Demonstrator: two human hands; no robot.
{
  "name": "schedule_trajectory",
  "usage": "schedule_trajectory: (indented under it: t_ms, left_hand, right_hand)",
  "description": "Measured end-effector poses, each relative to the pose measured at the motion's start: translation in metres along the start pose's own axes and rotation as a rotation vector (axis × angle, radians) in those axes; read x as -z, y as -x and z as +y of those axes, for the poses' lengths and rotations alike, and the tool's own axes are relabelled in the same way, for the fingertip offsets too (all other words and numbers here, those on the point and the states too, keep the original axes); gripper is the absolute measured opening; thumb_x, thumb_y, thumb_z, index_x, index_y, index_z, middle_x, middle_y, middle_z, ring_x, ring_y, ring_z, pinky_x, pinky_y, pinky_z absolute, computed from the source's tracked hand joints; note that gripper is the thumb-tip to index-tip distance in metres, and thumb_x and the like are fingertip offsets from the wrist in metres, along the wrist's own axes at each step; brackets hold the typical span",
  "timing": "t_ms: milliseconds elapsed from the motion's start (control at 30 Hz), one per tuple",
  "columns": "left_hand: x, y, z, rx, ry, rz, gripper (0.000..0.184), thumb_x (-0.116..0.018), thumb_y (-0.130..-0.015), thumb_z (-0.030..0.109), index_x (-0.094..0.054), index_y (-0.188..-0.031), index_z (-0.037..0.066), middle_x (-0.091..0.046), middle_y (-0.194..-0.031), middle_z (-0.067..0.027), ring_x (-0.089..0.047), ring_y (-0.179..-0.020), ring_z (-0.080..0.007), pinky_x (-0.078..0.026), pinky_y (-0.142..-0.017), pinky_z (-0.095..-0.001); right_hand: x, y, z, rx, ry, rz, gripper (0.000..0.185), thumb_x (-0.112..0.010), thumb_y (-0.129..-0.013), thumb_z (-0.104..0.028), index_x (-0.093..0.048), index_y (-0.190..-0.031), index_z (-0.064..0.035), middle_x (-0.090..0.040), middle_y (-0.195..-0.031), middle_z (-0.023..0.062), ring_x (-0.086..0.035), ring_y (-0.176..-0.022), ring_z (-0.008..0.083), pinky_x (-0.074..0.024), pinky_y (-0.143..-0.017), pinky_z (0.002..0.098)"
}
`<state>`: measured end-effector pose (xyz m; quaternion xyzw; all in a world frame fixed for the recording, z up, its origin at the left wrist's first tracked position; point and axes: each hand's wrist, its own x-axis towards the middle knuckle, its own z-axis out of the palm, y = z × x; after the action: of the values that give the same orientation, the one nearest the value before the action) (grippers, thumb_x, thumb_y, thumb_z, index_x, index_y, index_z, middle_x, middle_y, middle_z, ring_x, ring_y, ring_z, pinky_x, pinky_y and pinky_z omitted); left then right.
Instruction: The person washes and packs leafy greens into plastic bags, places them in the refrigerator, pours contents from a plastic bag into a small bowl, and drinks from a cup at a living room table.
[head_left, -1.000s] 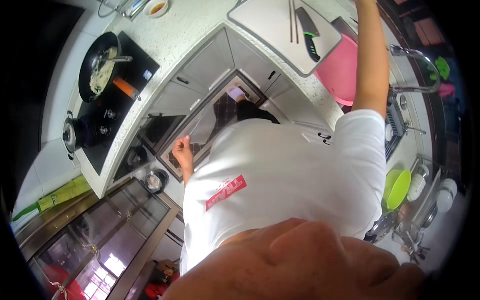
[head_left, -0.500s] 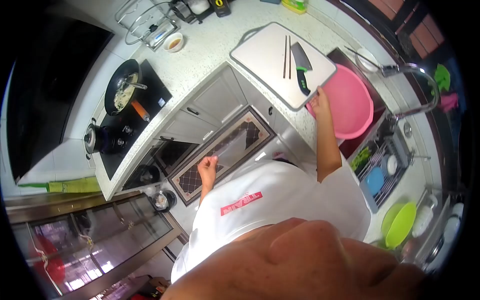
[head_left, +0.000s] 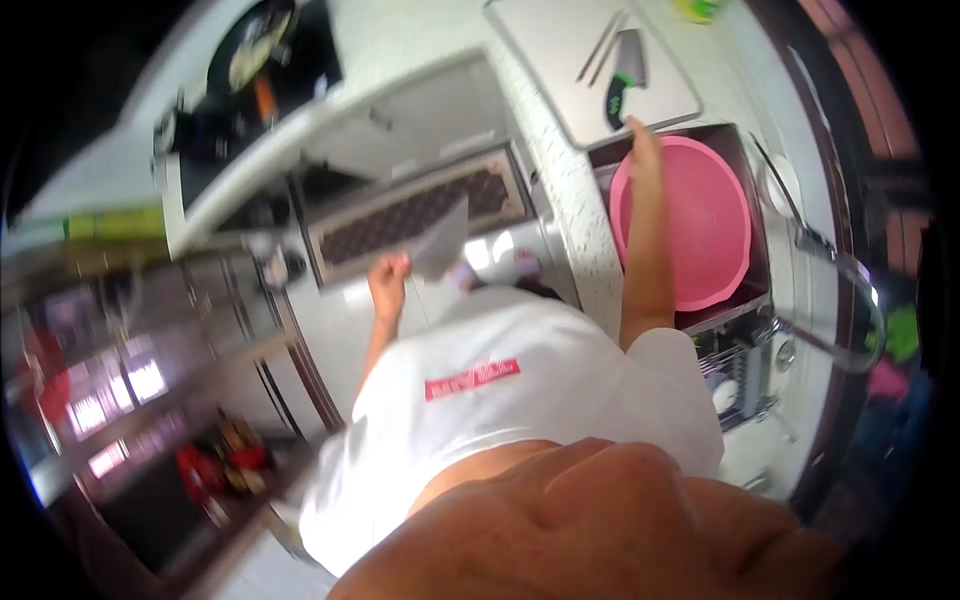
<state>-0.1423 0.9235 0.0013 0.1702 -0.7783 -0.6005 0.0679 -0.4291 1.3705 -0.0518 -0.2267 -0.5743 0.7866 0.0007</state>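
Note:
A thin, whitish see-through sheet (head_left: 440,240), perhaps plastic, hangs from my left hand (head_left: 388,278), whose fingers are pinched together over the floor. At the near edge of the white cutting board (head_left: 560,60) is my right hand (head_left: 640,142), gripping the board's rim close to the knife handle; blur softens the fingers. On the board lie a kitchen knife (head_left: 628,75) with a black and green handle and a pair of chopsticks (head_left: 602,48). Below my right hand, partly behind my forearm, a large pink basin (head_left: 700,225) sits in the sink.
A pan (head_left: 255,60) with food and an orange-brown handle stands on the stove at the upper left. The faucet (head_left: 850,300) arches at the right, beside a dish rack (head_left: 735,375). A patterned mat (head_left: 420,215) lies on the floor before the cabinets (head_left: 420,115).
The view has swung and blurred. The cutting board has slid away from the pink basin, uncovering more of it, with my right hand still at its edge. The chopsticks have turned. My left hand keeps the sheet.

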Motion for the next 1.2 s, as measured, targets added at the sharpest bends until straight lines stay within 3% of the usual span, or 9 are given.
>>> schedule_trajectory:
  t_ms: [67,133,333,400,433,567,667,933,1200]
  left_hand:
    - [0.001,0.003,-0.004,0.045,-0.02,0.079,0.027,-0.062,-0.084,0.017,-0.05,-0.063,0.003,-0.05,-0.06,0.0016,-0.042,-0.058,-0.006,-0.037,-0.053,-0.0216]
    - [0.009,0.005,0.001,0.077,-0.014,0.128,0.023,-0.063,-0.081,0.015,-0.055,-0.065,0.001,-0.054,-0.061,0.0004,-0.046,-0.058,-0.0057,-0.038,-0.054,-0.0206]
    - [0.028,0.005,0.009,0.102,0.097,0.237,0.015,-0.065,-0.079,0.013,-0.06,-0.072,0.0,-0.057,-0.064,0.0002,-0.048,-0.06,-0.0054,-0.04,-0.055,-0.0204]
    - [0.041,0.011,0.01,0.093,0.128,0.263,0.013,-0.065,-0.08,0.012,-0.061,-0.073,0.001,-0.057,-0.066,0.0013,-0.049,-0.06,-0.0053,-0.041,-0.056,-0.0196]
    - [0.052,0.013,0.01,0.085,0.136,0.282,0.013,-0.065,-0.08,0.012,-0.061,-0.073,0.001,-0.057,-0.066,0.0016,-0.049,-0.061,-0.005,-0.04,-0.056,-0.0194]
    - [0.106,0.043,0.003,0.04,0.171,0.385,0.011,-0.066,-0.078,0.011,-0.062,-0.075,0.001,-0.058,-0.065,0.0012,-0.049,-0.061,-0.0046,-0.04,-0.056,-0.0195]
    - [0.152,0.072,-0.006,0.052,0.191,0.452,0.012,-0.066,-0.078,0.012,-0.062,-0.076,0.001,-0.059,-0.067,-0.0012,-0.05,-0.061,-0.0063,-0.042,-0.057,-0.021]
    - [0.257,0.153,-0.026,-0.08,-0.123,0.801,0.012,-0.065,-0.075,0.014,-0.062,-0.075,0.003,-0.059,-0.07,-0.0073,-0.055,-0.062,-0.0173,-0.043,-0.057,-0.0278]
    - [0.343,0.23,-0.041,0.098,-0.226,1.222,0.014,-0.065,-0.075,0.018,-0.062,-0.073,0.005,-0.058,-0.068,-0.0069,-0.053,-0.061,-0.021,-0.042,-0.057,-0.029]
  right_hand:
    - [-0.036,0.036,-0.031,0.198,0.575,0.36,0.058,-0.068,-0.076,-0.017,-0.043,-0.119,0.0108,-0.055,-0.111,0.0163,-0.048,-0.106,0.023,-0.0385,-0.089,0.0332]
    - [-0.041,0.042,-0.029,0.58,0.598,0.167,0.049,-0.067,-0.077,-0.016,-0.049,-0.115,0.0091,-0.057,-0.109,0.0142,-0.051,-0.1,0.018,-0.0406,-0.083,0.0288]
    - [-0.117,0.155,-0.002,0.469,0.761,-0.656,0.031,-0.061,-0.082,-0.008,-0.056,-0.112,-0.0024,-0.057,-0.112,0.0075,-0.054,-0.095,0.0124,-0.042,-0.077,0.0214]
    - [-0.148,0.192,0.004,0.307,0.878,-0.965,0.034,-0.064,-0.08,-0.013,-0.056,-0.113,-0.005,-0.054,-0.118,0.0122,-0.053,-0.099,0.0167,-0.0423,-0.08,0.0245]
    - [-0.161,0.192,0.016,0.46,1.079,-1.137,0.043,-0.066,-0.078,-0.022,-0.054,-0.116,-0.0054,-0.046,-0.127,0.0178,-0.05,-0.108,0.0252,-0.0408,-0.088,0.0319]
    - [-0.23,0.23,0.042,0.583,1.659,-1.121,0.053,-0.064,-0.076,-0.036,-0.053,-0.118,-0.0047,-0.032,-0.134,0.0269,-0.034,-0.123,0.0383,-0.0328,-0.098,0.0392]
    - [-0.297,0.263,0.065,0.836,1.676,-1.066,0.054,-0.065,-0.076,-0.036,-0.053,-0.117,-0.0038,-0.033,-0.132,0.0293,-0.035,-0.122,0.0394,-0.0328,-0.098,0.0392]
    - [-0.479,0.505,0.14,0.811,0.827,-2.267,0.025,-0.066,-0.072,-0.011,-0.062,-0.095,-0.0018,-0.052,-0.121,0.0162,-0.042,-0.119,0.0323,-0.0354,-0.095,0.0377]
    - [-0.546,0.655,0.214,0.706,0.505,-2.606,0.009,-0.063,-0.075,-0.004,-0.061,-0.082,0.0008,-0.062,-0.094,0.0117,-0.054,-0.105,0.0295,-0.0409,-0.088,0.0351]
